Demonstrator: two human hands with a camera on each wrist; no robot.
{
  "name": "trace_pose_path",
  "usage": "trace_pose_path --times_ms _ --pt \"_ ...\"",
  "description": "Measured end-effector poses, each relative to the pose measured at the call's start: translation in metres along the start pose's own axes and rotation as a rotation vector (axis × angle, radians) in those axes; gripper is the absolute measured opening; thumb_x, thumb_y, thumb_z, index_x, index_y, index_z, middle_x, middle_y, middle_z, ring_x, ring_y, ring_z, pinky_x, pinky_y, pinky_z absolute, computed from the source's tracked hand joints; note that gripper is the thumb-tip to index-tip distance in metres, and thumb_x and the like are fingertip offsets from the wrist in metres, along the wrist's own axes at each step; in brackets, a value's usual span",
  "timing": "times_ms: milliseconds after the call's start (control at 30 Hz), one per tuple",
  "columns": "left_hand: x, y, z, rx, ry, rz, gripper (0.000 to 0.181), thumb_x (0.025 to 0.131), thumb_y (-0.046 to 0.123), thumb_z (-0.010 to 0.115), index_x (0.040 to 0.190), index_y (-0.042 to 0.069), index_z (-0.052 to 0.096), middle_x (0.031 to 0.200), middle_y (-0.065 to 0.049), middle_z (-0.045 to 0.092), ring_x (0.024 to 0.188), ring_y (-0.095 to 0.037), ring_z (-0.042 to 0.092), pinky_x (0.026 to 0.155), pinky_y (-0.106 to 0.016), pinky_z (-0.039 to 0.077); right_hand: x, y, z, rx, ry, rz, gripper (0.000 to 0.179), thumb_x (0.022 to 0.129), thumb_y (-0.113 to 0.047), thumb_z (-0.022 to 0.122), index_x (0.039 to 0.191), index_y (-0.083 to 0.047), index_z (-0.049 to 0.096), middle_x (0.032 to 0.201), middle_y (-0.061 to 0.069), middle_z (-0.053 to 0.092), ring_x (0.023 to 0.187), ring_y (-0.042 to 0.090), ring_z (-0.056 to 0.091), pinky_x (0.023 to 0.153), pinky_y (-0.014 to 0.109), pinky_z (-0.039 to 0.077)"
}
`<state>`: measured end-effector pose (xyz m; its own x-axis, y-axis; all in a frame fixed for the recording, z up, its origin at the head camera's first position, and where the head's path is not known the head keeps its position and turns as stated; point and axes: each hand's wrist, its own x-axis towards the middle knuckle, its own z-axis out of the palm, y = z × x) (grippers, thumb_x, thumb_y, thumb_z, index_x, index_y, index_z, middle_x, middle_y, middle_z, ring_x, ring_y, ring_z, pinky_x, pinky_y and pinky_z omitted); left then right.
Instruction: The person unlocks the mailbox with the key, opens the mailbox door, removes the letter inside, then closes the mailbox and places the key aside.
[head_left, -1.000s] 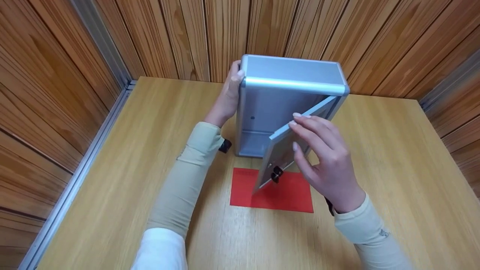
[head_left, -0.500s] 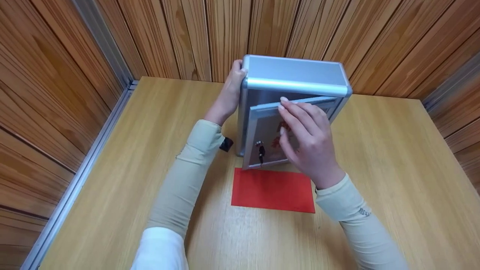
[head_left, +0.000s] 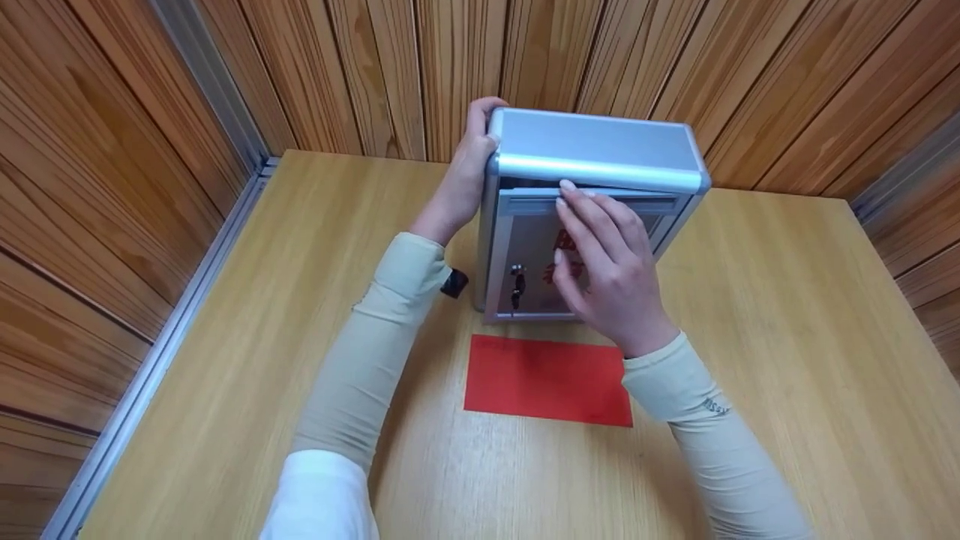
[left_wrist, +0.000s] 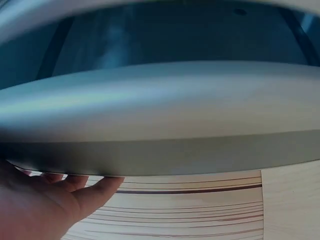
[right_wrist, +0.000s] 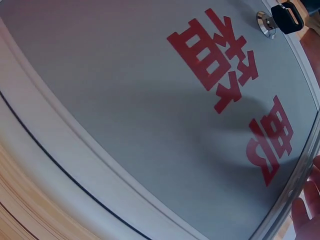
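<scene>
A silver metal mailbox (head_left: pixel 600 142) stands upright on the table, its door (head_left: pixel 534 232) nearly flush, with a dark gap along the top left. Red characters (right_wrist: pixel 202 55) mark the door, and a key (head_left: pixel 517 289) hangs in its lock. My left hand (head_left: pixel 461 176) grips the box's upper left side, thumb near the front corner. Its fingers reach behind the side in the left wrist view, where the hand (left_wrist: pixel 42 205) is partly cut off. With fairly straight fingers, my right hand (head_left: pixel 615 270) touches the door's top edge. The right hand covers part of the lettering.
A red paper rectangle (head_left: pixel 547 382), like an envelope, lies flat on the wooden table (head_left: pixel 300 300) in front of the mailbox. Wood-plank walls (head_left: pixel 375 75) close off the back and sides. A metal rail (head_left: pixel 202 292) runs along the left table edge.
The door has swung from wide ajar to almost against the box, with my right hand moving left and away from me along with it. The left hand stays on the box's side.
</scene>
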<state>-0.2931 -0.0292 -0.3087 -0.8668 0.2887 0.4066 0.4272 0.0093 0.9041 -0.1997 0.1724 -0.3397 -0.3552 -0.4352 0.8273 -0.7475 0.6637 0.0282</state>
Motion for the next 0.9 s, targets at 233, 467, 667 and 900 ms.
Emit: trace_pose_path --times_ms 233,467,667,900 --pt "0.002 0.002 0.002 0.018 0.022 -0.027 0.047 0.086 0.03 0.031 0.129 0.013 0.028 0.127 -0.008 0.038 0.115 -0.019 0.04 0.092 -0.034 0.035 0.002 0.005 0.004 -0.009 0.015 -0.025 0.05 0.084 -0.013 0.061 0.132 -0.002 0.056 0.142 0.009 0.047 0.125 0.029 0.042 0.104 0.041 0.032" --pt "0.001 0.002 0.0 0.035 0.022 -0.021 0.048 0.087 0.032 0.031 0.131 0.013 0.028 0.129 -0.008 0.037 0.117 -0.019 0.039 0.093 -0.034 0.034 0.001 0.008 0.009 -0.002 0.03 -0.033 0.048 0.082 -0.009 0.063 0.129 -0.002 0.058 0.141 0.009 0.048 0.126 0.029 0.041 0.104 0.042 0.033" --pt "0.001 0.004 -0.001 0.043 0.022 -0.024 0.048 0.087 0.032 0.03 0.132 0.013 0.028 0.131 -0.008 0.036 0.119 -0.018 0.038 0.095 -0.033 0.033 -0.006 0.013 0.015 -0.002 0.006 -0.03 0.046 0.079 -0.003 0.066 0.125 0.001 0.061 0.138 0.011 0.049 0.125 0.03 0.044 0.104 0.04 0.034" --pt "0.0 0.003 -0.001 0.045 0.019 -0.037 0.049 0.087 0.033 0.029 0.132 0.014 0.027 0.13 -0.008 0.037 0.117 -0.018 0.038 0.094 -0.033 0.033 -0.013 0.016 0.021 0.005 0.009 -0.029 0.04 0.08 -0.001 0.067 0.119 0.001 0.065 0.138 0.012 0.049 0.126 0.03 0.044 0.103 0.04 0.036"
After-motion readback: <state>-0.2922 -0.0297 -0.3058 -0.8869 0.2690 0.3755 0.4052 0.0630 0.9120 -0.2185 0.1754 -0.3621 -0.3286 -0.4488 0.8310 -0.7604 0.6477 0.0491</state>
